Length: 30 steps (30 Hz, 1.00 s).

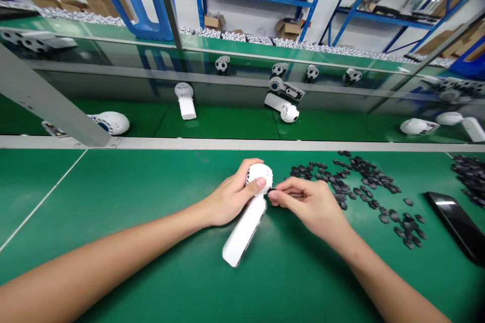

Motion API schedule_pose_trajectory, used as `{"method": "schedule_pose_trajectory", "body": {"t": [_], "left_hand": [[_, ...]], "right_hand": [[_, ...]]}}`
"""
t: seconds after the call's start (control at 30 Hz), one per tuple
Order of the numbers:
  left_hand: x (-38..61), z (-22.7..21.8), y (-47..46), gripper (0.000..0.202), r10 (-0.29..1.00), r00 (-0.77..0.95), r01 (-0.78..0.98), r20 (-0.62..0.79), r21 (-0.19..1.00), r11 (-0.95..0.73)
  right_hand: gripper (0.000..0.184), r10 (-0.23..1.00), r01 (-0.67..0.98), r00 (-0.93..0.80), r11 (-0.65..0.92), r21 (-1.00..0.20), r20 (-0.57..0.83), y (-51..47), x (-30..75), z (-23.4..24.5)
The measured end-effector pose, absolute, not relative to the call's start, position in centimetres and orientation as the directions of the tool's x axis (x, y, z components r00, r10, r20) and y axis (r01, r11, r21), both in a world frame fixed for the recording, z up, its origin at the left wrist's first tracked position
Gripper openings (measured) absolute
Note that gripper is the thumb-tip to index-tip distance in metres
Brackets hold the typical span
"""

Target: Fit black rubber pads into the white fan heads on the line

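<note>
My left hand (242,194) is closed around the round head of a white handheld fan (242,237), thumb lying across the head. The fan's handle slants down toward me, over the green table (151,262). Pinched between the thumb and fingers of my right hand (310,207) is a small black piece (271,190), held right at the side of the fan's head near the neck. Whether it touches the fan I cannot tell. Many similar black pieces (341,186) lie scattered to the right, behind my right hand.
A black phone (456,224) rests at the right, near another heap of black pieces (470,176). Behind a pale rail (227,145), more white fans (185,101) lie on a green belt. A grey post (49,96) rises at left; a blue plastic stool (151,30) stands farther back.
</note>
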<state>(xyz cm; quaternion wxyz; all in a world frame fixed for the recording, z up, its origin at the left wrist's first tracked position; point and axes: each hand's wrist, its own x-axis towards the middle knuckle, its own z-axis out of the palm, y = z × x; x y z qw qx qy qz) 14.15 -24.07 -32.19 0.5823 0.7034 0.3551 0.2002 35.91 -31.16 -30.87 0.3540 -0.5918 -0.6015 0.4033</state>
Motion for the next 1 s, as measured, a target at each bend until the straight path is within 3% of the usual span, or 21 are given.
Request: {"method": "schedule_pose_trajectory", "body": {"t": [0.17, 0.27, 0.37, 0.53, 0.73, 0.87, 1.0], "left_hand": [[14.6, -32.6, -24.3, 0.054, 0.758, 0.643, 0.31, -0.109, 0.942, -0.128], [14.9, -32.8, -24.4, 0.063, 0.764, 0.642, 0.294, -0.065, 0.941, -0.167], [15.0, -32.8, -24.5, 0.069, 0.754, 0.654, 0.282, -0.052, 0.942, -0.18], [15.0, -32.4, -24.5, 0.061, 0.744, 0.666, 0.285, -0.054, 0.94, -0.186], [14.5, -32.2, -23.6, 0.059, 0.689, 0.722, 0.151, -0.066, 0.986, -0.064], [14.0, -32.2, -23.0, 0.054, 0.676, 0.724, 0.125, -0.138, 0.99, 0.068], [13.6, -31.9, -22.9, 0.048, 0.682, 0.721, 0.1, -0.124, 0.992, 0.075]], "right_hand": [[0.02, 0.997, 0.537, -0.001, 0.064, -0.841, 0.076, -31.1, 35.0, -30.9], [0.017, 0.992, 0.621, -0.036, 0.12, -0.775, 0.125, -31.3, 35.0, -31.0], [0.013, 0.988, 0.703, -0.079, 0.152, -0.695, 0.135, -31.6, 35.0, -31.4], [0.02, 0.979, 0.803, -0.129, 0.197, -0.562, 0.158, -31.7, 35.0, -32.3], [0.022, 0.94, 0.697, -0.301, 0.33, -0.637, 0.158, -30.7, 36.4, -31.0], [0.033, 0.977, 0.75, -0.168, 0.212, -0.627, 0.129, -30.0, 39.6, -30.0], [0.029, 0.989, 0.871, -0.114, 0.144, -0.471, 0.091, -29.3, 42.1, -30.7]]}}
